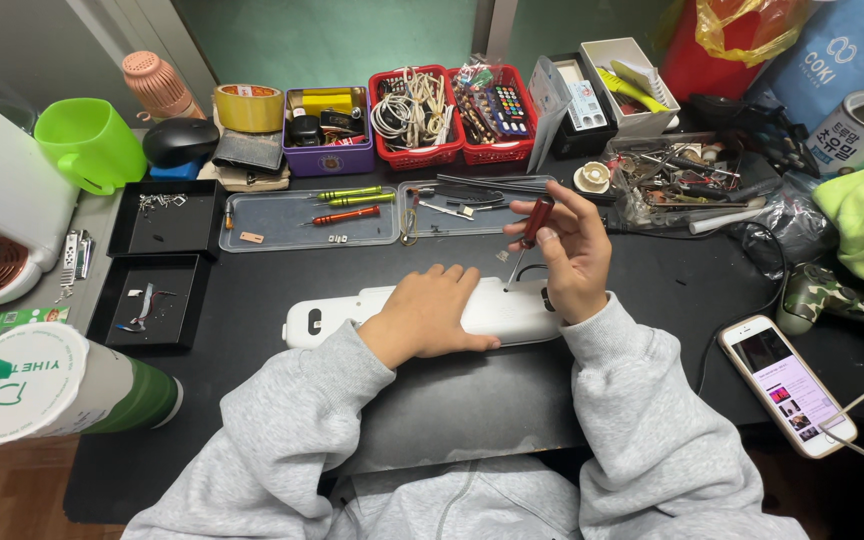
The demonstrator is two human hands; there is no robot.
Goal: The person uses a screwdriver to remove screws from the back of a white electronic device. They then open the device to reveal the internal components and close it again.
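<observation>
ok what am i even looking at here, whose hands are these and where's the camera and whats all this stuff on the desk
There is no machine here: a person in a grey sweatshirt works with two bare hands. The single picture comes from a camera worn on that person's head, looking down at a black desk.

The left hand lies flat on a long white plastic device, holding it down. The right hand holds a small red-handled screwdriver, its tip pointing down at the device's right end.

Behind the hands are two clear trays with more small screwdrivers and parts, then red and purple baskets of cables and odds and ends. At left are two black trays holding tiny parts, a green mug and a lidded paper cup. At right lies a phone with its screen lit.
</observation>
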